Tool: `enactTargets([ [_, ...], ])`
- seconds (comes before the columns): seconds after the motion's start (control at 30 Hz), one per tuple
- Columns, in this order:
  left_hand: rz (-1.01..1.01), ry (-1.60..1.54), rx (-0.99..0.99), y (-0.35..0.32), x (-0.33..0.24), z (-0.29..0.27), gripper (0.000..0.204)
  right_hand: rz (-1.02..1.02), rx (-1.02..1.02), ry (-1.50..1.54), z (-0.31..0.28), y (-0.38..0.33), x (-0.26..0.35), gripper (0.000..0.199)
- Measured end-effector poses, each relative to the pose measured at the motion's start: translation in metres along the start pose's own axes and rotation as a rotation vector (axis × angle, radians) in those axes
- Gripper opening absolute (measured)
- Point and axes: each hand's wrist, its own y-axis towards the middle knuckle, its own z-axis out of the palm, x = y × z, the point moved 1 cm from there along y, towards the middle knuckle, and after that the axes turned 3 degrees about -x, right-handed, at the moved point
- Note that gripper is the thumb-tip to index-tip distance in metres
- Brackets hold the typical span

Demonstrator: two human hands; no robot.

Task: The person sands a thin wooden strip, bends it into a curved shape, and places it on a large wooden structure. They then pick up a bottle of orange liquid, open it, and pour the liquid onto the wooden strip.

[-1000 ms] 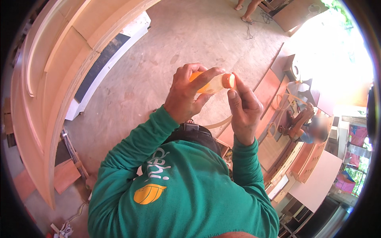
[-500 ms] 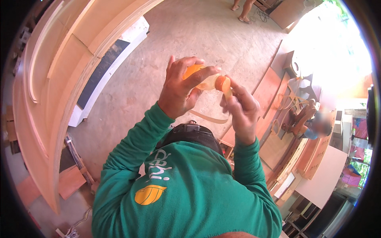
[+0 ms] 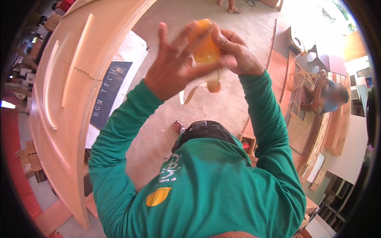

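An orange-yellow plastic bottle (image 3: 209, 50) is held up in front of me, tilted so that its orange cap (image 3: 214, 86) points down toward my body. My right hand (image 3: 241, 53) grips it from the right, thumb against its side. My left hand (image 3: 168, 70), blurred by motion, has its fingers spread across the bottle's left side; whether they touch it I cannot tell. A thin pale curled strip (image 3: 190, 95) hangs below the hands, its upper end hidden behind the left hand.
A large curved plywood structure (image 3: 75, 75) rises on my left, with a dark sign panel (image 3: 112, 87) beside it. On the right a person (image 3: 329, 95) sits among wooden boards (image 3: 278, 75) and loose strips. Another person's legs (image 3: 232, 6) stand on the concrete floor (image 3: 166, 35) at the far end.
Both hands and the bottle have risen away from my body. The bottle has swung from sideways to cap-down. My right hand has moved from the cap to the body; my left fingers have spread.
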Motion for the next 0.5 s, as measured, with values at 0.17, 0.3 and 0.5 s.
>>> enactTargets([
  [0.17,-0.708,-0.899,-0.058,0.005,0.034,-0.028,0.096,-0.245,0.013,-0.432,-0.001,0.022,0.02,0.064],
  [0.3,-0.806,-1.253,-0.006,0.017,0.027,-0.017,0.086,-0.365,0.069,-0.608,0.003,0.043,0.037,0.065],
  [0.5,-0.872,-1.313,-0.231,0.024,0.028,0.004,0.063,-0.527,0.053,-0.67,0.03,0.05,0.04,0.057],
])
